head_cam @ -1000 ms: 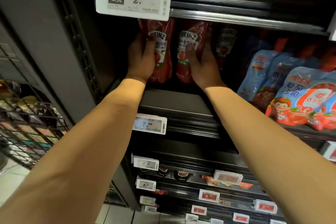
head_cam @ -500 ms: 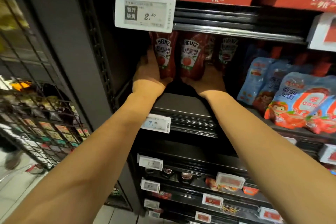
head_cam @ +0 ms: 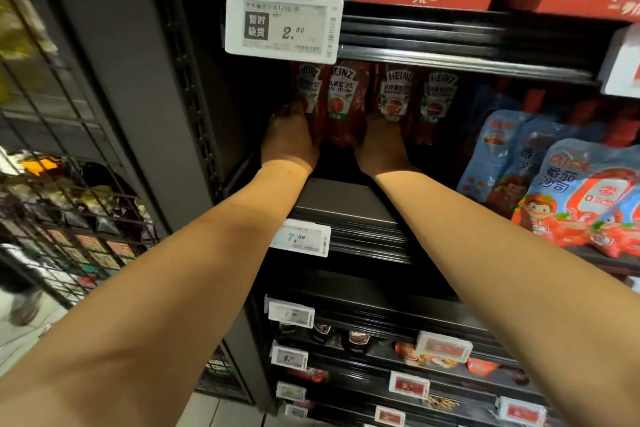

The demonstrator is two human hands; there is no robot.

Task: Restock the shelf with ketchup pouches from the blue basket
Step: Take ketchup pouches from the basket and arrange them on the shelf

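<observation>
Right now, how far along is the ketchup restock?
Done: four Heinz ketchup pouches stand upright in a row on the shelf. In hand: the left hand and right hand hold the pouches at their bases. Left: unclear, since the blue basket is out of view.

Both forearms are bare from the lower edge of the view up to the wrists, with no sleeve on either. The left hand (head_cam: 289, 146) and the right hand (head_cam: 382, 147) wear no gloves. Their fingers are mostly hidden, so rings cannot be made out.
</observation>
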